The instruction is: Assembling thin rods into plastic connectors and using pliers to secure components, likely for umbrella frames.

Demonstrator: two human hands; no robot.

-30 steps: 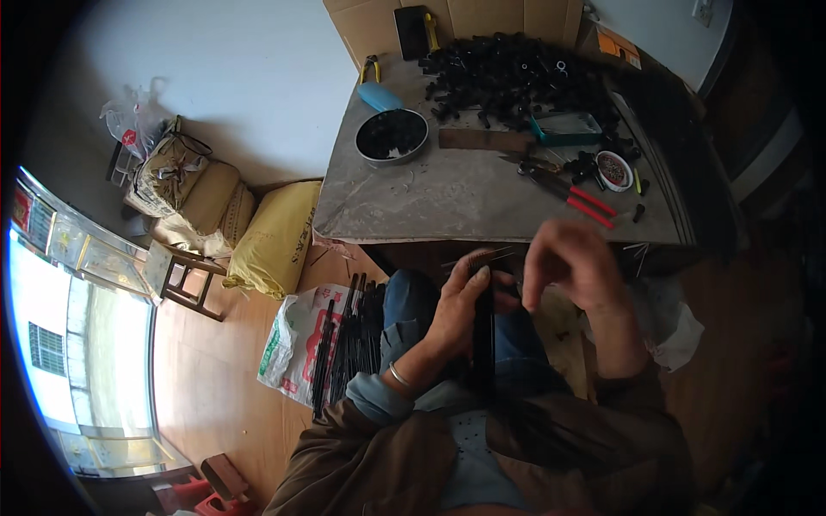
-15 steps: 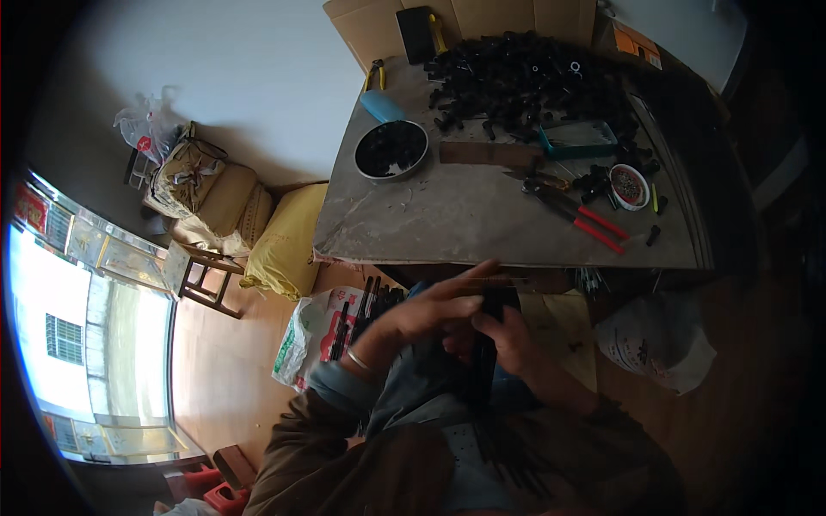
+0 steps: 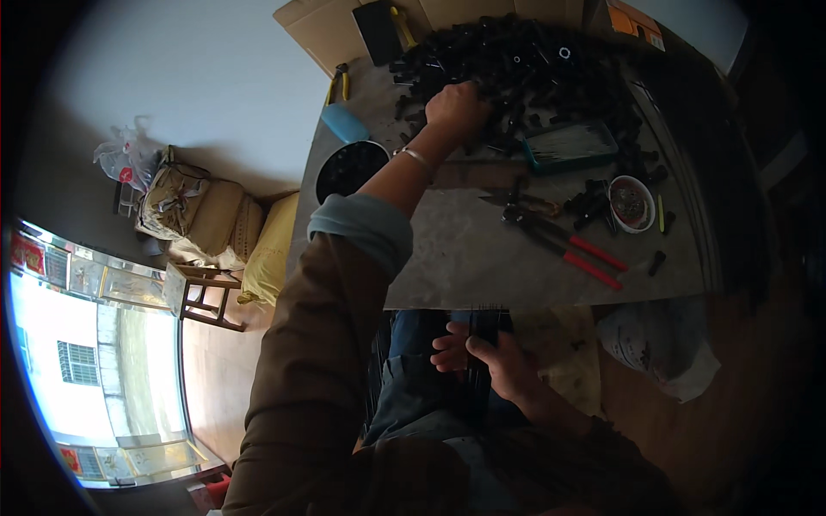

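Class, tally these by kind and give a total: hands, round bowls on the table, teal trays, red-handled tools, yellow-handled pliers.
Hands: 2 (left hand at the black heap, right hand holding dark strips)
Round bowls: 2 (black-filled bowl, small bowl)
Teal tray: 1
Red-handled tool: 1
Yellow-handled pliers: 1
Total: 7

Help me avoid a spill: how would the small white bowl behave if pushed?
The small white bowl would probably slide rather than roll, as it stands upright on the tabletop. Its open top suggests the loose small bits inside could spill if it tipped. The black pieces at its left could hinder a leftward push.
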